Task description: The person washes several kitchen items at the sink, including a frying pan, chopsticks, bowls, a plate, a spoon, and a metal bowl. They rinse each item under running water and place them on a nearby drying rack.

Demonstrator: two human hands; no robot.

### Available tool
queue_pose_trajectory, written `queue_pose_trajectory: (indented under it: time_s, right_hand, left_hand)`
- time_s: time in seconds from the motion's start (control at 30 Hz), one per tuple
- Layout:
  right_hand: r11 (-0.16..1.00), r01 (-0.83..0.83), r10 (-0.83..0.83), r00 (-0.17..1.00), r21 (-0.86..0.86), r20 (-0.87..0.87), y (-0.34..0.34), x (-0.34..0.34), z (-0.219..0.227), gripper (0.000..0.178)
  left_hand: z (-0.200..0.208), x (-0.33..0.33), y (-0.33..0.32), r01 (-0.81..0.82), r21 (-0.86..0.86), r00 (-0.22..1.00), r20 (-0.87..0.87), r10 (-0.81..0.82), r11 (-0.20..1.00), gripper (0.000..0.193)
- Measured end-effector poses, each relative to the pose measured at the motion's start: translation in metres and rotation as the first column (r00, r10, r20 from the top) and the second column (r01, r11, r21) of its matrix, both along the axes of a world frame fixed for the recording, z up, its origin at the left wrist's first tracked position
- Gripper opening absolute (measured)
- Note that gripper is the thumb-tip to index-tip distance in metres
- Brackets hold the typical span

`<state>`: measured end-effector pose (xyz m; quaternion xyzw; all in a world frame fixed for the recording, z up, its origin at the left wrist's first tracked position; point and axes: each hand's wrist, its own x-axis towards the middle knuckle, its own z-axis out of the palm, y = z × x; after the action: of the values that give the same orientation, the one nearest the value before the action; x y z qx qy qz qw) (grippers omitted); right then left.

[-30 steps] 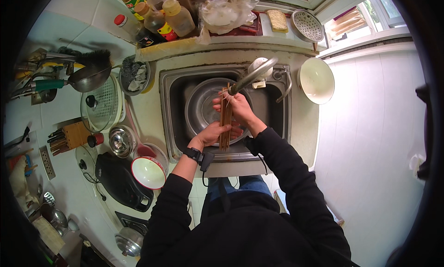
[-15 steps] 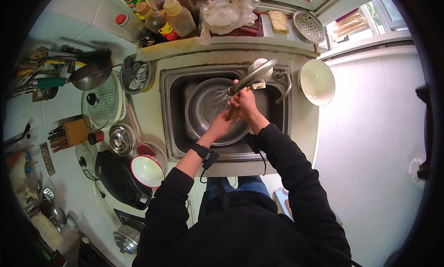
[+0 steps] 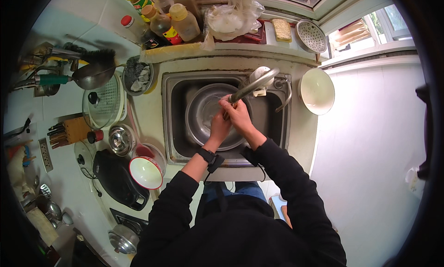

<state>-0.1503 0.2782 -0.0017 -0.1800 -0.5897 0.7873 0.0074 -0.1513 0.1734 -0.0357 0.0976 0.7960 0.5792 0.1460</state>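
Note:
Under the curved metal faucet, both my hands are close together above a grey metal basin in the sink. My left hand is closed around brown wooden sticks that look like chopsticks. Wrapped over their upper part is my right hand, its fingers touching the left ones. Most of the chopsticks' length is hidden by my fingers. Water lies in the basin.
A cream bowl stands right of the sink. To the left are a red-rimmed bowl, a metal lid, a black appliance and a knife block. Bottles line the back ledge beside a sponge.
My hands have drawn closer together, the left moving up to meet the right below the faucet. Less of the chopsticks shows, and the water spray is less visible.

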Motion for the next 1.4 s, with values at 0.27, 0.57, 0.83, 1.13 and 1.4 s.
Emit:
queue_pose_trajectory:
  time_s: [0.27, 0.57, 0.83, 1.13, 1.4]
  right_hand:
    - [0.944, 0.151, -0.203, 0.967, 0.293, 0.155, 0.025, 0.058, -0.030, 0.032]
    - [0.735, 0.557, -0.433, 0.824, -0.386, 0.365, -0.017, 0.052, -0.028, 0.034]
    - [0.903, 0.427, -0.358, 0.817, -0.057, 0.452, 0.038, 0.041, -0.053, 0.037]
    - [0.767, 0.460, -0.286, 0.869, -0.448, 0.403, 0.068, 0.017, -0.033, 0.034]
    - [0.815, 0.485, -0.412, 0.870, -0.316, 0.272, 0.051, 0.006, -0.044, 0.023]
  left_hand:
    - [0.015, -0.071, 0.014, -0.468, 0.619, 0.703, 0.693, -0.158, 0.630, 0.028]
    - [0.023, -0.044, 0.021, -0.538, 0.631, 0.694, 0.708, -0.131, 0.559, 0.024]
    - [-0.019, -0.013, -0.002, -0.127, 0.450, 0.835, 0.530, -0.150, 0.884, 0.024]
    - [-0.058, 0.019, -0.019, 0.007, 0.376, 0.787, 0.570, -0.237, 0.927, 0.021]
    - [-0.044, 0.014, -0.033, -0.047, 0.352, 0.801, 0.572, -0.176, 0.935, 0.025]
